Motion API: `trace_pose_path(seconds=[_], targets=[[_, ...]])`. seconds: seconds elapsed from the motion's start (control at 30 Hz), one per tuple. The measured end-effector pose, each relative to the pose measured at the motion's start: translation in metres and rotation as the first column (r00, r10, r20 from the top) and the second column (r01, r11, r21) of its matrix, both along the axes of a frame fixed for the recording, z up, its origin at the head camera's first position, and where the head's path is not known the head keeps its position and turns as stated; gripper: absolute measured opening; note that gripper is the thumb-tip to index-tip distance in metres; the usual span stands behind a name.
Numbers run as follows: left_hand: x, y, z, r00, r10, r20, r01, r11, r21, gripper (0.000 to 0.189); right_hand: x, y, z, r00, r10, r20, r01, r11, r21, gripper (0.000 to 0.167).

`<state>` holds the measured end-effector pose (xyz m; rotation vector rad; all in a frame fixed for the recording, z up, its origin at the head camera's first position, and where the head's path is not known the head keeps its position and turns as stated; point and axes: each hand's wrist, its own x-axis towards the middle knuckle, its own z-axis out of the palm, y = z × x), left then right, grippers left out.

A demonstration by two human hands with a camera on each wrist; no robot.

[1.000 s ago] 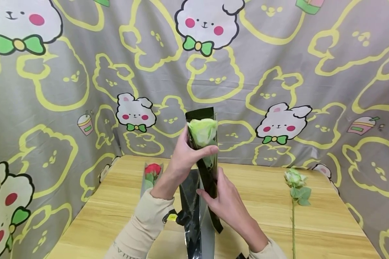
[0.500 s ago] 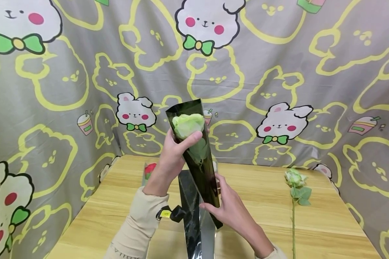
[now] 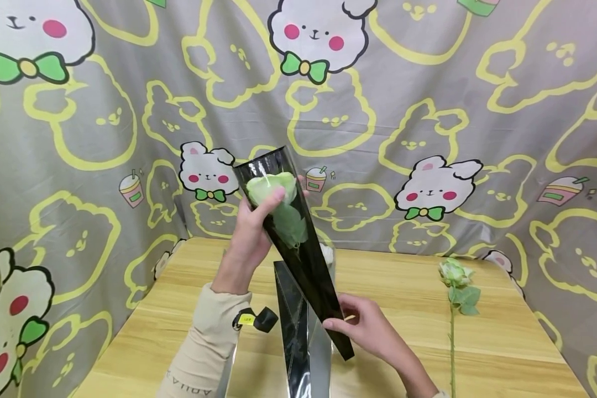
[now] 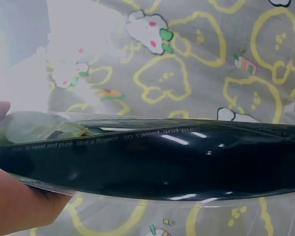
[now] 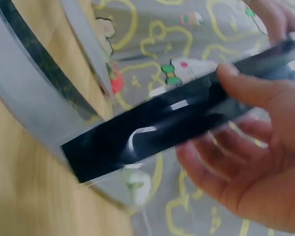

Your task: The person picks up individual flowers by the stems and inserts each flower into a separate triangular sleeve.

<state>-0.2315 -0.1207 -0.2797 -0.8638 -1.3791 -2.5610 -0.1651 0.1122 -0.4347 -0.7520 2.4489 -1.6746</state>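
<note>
A pale green rose (image 3: 260, 187) with leaves sits inside a dark, see-through flower sleeve (image 3: 305, 265), which slants from upper left to lower right above the table. My left hand (image 3: 251, 229) grips the sleeve around the bloom, thumb across the front and fingers behind. Lower down, my right hand (image 3: 365, 320) pinches the narrow end between thumb and fingers. Small printed lettering runs along the sleeve (image 4: 162, 162) in the left wrist view. The tapered tip of the sleeve (image 5: 132, 132) sticks out past my right thumb in the right wrist view.
Under the held sleeve, a black-patterned sleeve (image 3: 292, 331) and a grey one (image 3: 320, 354) lie on the wooden table (image 3: 398, 342), a white bloom (image 3: 327, 254) at the back. A loose pale green rose (image 3: 455, 272) lies right. A red bloom (image 5: 116, 81) shows behind. Patterned curtain (image 3: 343, 127) surrounds the table.
The sleeve's top has swung left and its broad face has turned into view, so it slants more. My left hand has moved left, and my right hand right and down toward the tip.
</note>
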Motion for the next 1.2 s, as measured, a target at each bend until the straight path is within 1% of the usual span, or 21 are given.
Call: trace_pose_path(seconds=[0.07,0.17,0.23,0.33,0.43,0.5,0.57,0.63,0.67,0.73,0.8,0.87,0.9,0.97,1.03,1.13,1.2], targets=[[-0.004,-0.003,-0.002,1.0,0.01,-0.005,-0.01,0.999,0.036,0.027,-0.001,0.007,-0.002,1.0,0.009,0.022,-0.008,1.0,-0.025,0.015],[-0.008,-0.007,-0.003,0.999,0.041,-0.015,-0.039,0.996,0.083,0.027,-0.001,0.016,-0.004,1.0,-0.014,0.018,0.014,1.0,-0.025,0.012],[-0.01,-0.009,-0.004,0.998,0.068,0.005,-0.068,0.992,0.109,0.022,-0.002,0.021,-0.004,0.999,-0.035,0.013,0.035,0.999,-0.019,0.012],[-0.011,-0.011,-0.006,0.993,0.1,0.057,-0.107,0.987,0.119,0.017,-0.002,0.027,-0.004,0.998,-0.061,0.015,0.061,0.998,-0.012,0.012],[-0.012,-0.01,-0.009,0.991,0.098,0.088,-0.108,0.987,0.118,0.016,-0.003,0.031,-0.004,0.998,-0.061,0.022,0.062,0.998,-0.014,0.013],[-0.014,-0.009,-0.01,0.991,0.083,0.108,-0.096,0.988,0.118,0.024,-0.003,0.031,-0.004,0.999,-0.045,0.024,0.046,0.999,-0.01,0.015],[-0.015,-0.008,-0.012,0.987,0.082,0.137,-0.099,0.988,0.12,0.041,-0.004,0.031,-0.003,0.999,-0.027,0.027,0.027,1.0,-0.006,0.018],[-0.017,-0.008,-0.014,0.978,0.109,0.176,-0.131,0.984,0.118,0.06,-0.004,0.03,-0.003,0.999,-0.014,0.033,0.014,1.0,-0.003,0.019],[-0.018,-0.009,-0.015,0.973,0.128,0.193,-0.153,0.981,0.119,0.065,-0.004,0.03,-0.003,0.999,-0.008,0.035,0.008,1.0,-0.004,0.018],[-0.019,-0.011,-0.017,0.964,0.158,0.216,-0.187,0.975,0.121,0.063,-0.004,0.031,-0.004,0.999,0.001,0.035,-0.001,1.0,-0.005,0.014],[-0.02,-0.014,-0.019,0.957,0.169,0.236,-0.204,0.97,0.131,0.052,-0.003,0.034,-0.006,0.999,0.008,0.032,-0.008,1.0,-0.007,0.011],[-0.021,-0.016,-0.02,0.957,0.158,0.242,-0.197,0.969,0.146,0.04,-0.003,0.037,-0.007,1.0,0.02,0.023,-0.02,1.0,-0.004,0.01],[-0.02,-0.017,-0.02,0.96,0.145,0.242,-0.185,0.97,0.155,0.037,-0.004,0.039,-0.007,1.0,0.021,0.017,-0.021,1.0,0.003,0.01],[-0.021,-0.017,-0.021,0.964,0.115,0.24,-0.157,0.974,0.162,0.044,-0.004,0.039,-0.006,1.0,0.023,0.019,-0.023,1.0,0.004,0.011],[-0.02,-0.014,-0.023,0.968,0.086,0.237,-0.123,0.982,0.145,0.059,-0.005,0.035,-0.004,0.999,0.025,0.037,-0.025,1.0,-0.016,0.016],[-0.018,-0.006,-0.027,0.962,0.073,0.264,-0.1,0.991,0.09,0.077,-0.009,0.024,0.002,0.998,0.03,0.05,-0.027,0.997,-0.071,0.023],[-0.015,0.0,-0.03,0.956,0.083,0.281,-0.098,0.994,0.042,0.08,-0.012,0.014,0.008,0.999,0.022,0.05,-0.017,0.994,-0.109,0.022]])
